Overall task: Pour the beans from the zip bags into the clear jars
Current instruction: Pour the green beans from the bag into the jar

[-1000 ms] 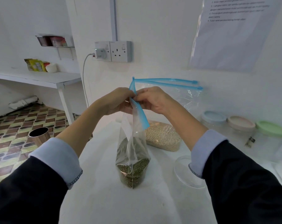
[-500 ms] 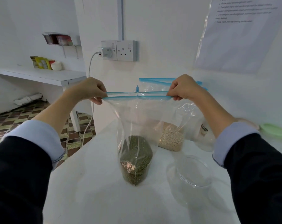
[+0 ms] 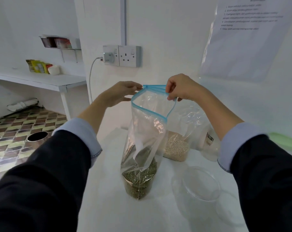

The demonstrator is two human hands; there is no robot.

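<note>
A clear zip bag [image 3: 147,136] with a blue zip strip stands on the white table [image 3: 108,206], green beans [image 3: 138,183] filling its bottom. Its mouth gapes open. My right hand [image 3: 180,88] pinches the far right side of the blue rim. My left hand [image 3: 123,92] touches the rim's far left corner with its fingertips. An open clear jar [image 3: 198,186] stands to the right of the bag, near my right sleeve. Behind it, a second zip bag [image 3: 177,148] holds pale beans.
A clear jar [image 3: 209,144] with a label stands behind my right forearm. A green lid [image 3: 284,142] lies at the right edge. A wall socket [image 3: 123,56] with a plugged cable is straight ahead. A metal bin [image 3: 37,136] stands on the tiled floor at left.
The bag's zip, held stretched flat between both hands half a second ago, now gapes open. Both hands have come closer together at the far rim.
</note>
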